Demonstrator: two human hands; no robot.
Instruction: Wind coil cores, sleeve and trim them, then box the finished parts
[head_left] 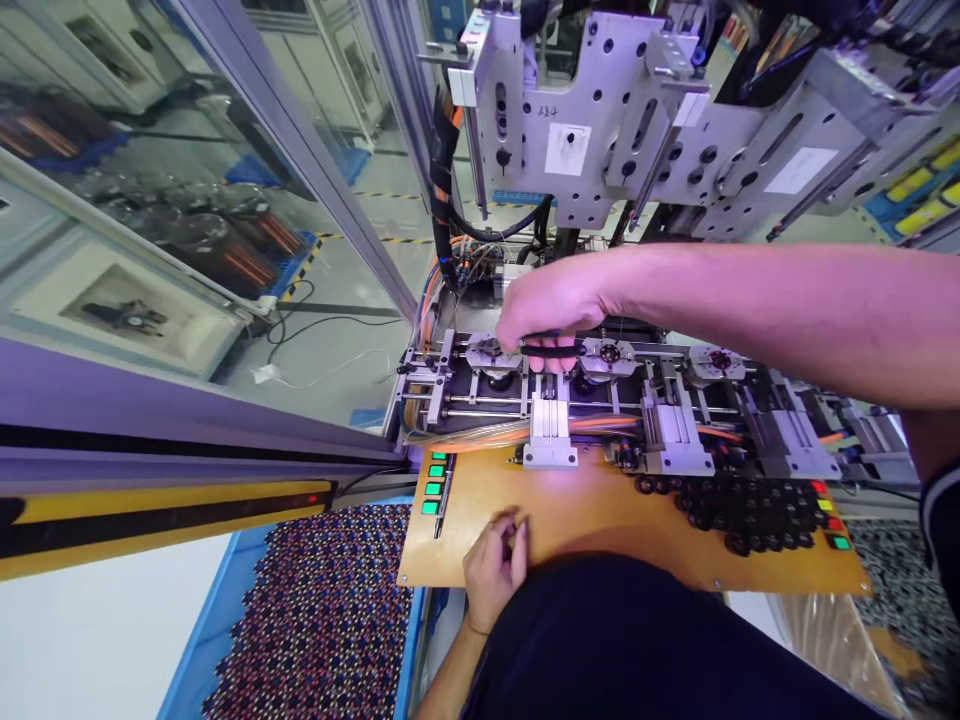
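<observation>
My right hand (544, 310) reaches over the machine, its fingers wrapped round a dark-handled tool (551, 350). The tool's tip points left, over the leftmost metal fixture (493, 352); exact contact there is hidden by the hand. A second fixture (609, 354), with a small round part in its middle, lies just right of the hand. My left hand (495, 562) rests on the yellow-brown panel (585, 510) near its front edge. Its fingers are curled, and whatever they may hold is too small to make out.
Black round parts (757, 510) are piled on the panel's right side. A pen (444, 497) lies beside green buttons (433, 489). A blue tray (217, 610) full of small parts stands at lower left. Metal plates and rods (577, 130) hang above the fixtures.
</observation>
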